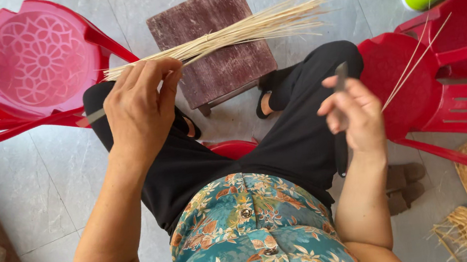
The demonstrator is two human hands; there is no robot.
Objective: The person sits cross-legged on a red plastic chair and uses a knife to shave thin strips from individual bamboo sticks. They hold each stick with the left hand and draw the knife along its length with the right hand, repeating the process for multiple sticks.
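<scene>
While you sit over the grey tiled floor point(48, 185), a red plastic chair point(35, 59) lies tipped beside your left knee and another red chair point(414, 89) stands by your right knee, a few loose straws point(412, 66) slanting across its seat. Between your feet sits a dark wooden stool point(218, 40). Your left hand point(141, 109) is closed around a bundle of pale thin sticks point(235, 32), which fans out above the stool's top. Your right hand point(353, 112) curls around a dark knife point(343, 114), blade pointing away from you, well apart from the bundle.
</scene>
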